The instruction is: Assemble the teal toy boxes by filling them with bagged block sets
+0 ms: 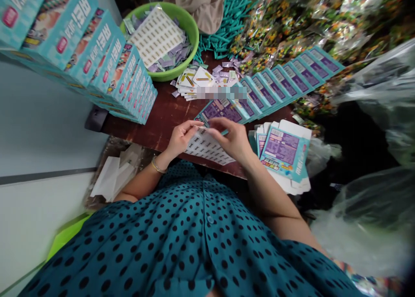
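Observation:
A white sheet of stickers with rows of small dark print hangs at the table's front edge. My left hand is closed on its upper left corner, thumb against fingers. At the sheet's upper right, my right hand has its thumb and bent fingers drawn toward each other; anything between the tips is too small to make out. Just behind the hands, a row of overlapping teal and purple boxes runs back to the right. Flat boxes lie in a pile beside my right wrist.
Teal boxes stand stacked high at the left. A green basin holds small purple packets and another sticker sheet. Printed white cards, teal sticks and bags of colourful pieces lie behind. Clear plastic is at the right.

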Tool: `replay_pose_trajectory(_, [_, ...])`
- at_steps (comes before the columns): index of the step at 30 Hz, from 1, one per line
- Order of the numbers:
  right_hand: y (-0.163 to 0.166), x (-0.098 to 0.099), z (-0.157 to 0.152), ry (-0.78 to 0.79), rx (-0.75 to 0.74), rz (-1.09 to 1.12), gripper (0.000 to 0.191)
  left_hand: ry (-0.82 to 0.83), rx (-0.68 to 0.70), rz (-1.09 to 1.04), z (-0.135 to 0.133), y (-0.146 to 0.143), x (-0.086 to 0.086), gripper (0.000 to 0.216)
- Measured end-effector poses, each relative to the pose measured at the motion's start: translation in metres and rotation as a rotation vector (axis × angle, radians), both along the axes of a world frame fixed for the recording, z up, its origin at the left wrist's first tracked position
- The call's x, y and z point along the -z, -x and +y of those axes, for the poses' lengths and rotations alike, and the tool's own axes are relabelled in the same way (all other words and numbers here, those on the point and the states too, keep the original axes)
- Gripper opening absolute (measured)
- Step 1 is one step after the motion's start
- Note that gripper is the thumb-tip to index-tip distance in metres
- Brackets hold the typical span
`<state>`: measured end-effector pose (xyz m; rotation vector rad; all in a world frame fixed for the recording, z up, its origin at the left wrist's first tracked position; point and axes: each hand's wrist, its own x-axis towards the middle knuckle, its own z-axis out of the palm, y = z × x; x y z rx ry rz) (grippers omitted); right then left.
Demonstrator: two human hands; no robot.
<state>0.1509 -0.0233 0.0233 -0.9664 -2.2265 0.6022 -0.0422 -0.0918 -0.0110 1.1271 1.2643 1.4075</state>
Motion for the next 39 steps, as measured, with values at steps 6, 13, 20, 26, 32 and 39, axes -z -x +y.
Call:
replay_pose_trajectory(6, [0.004,0.018,-0.025,-0.368,-0.065,-0.012,0.011,0.047,0.005,-0.120,-0.002,-0.003,0.009,0.035])
replay_pose_trajectory(13, [0.009,-0.002,-0.035,-0.143,-0.035,0.263,0.013,0.055,0.008,-0.066,-0.007,0.000,0.006,0.034])
replay_pose_trajectory(20, [0.017,0.015,-0.020,0.300,-0.107,0.354,0.061,-0.006,-0.049,-0.003,-0.013,-0.009,0.004,0.032])
replay_pose_trajectory(26, [0.014,0.023,-0.025,0.331,-0.038,0.356,0.044,0.015,-0.047,-0.047,-0.013,-0.006,0.007,0.025])
replay_pose_trajectory(32, [0.016,0.026,-0.027,0.430,-0.057,0.431,0.060,0.000,-0.057,0.011,-0.013,-0.006,0.009,0.017])
replay_pose_trajectory(39, [0.022,0.031,-0.027,0.517,-0.056,0.563,0.047,-0.095,-0.167,0.152,-0.016,-0.013,0.008,0.016])
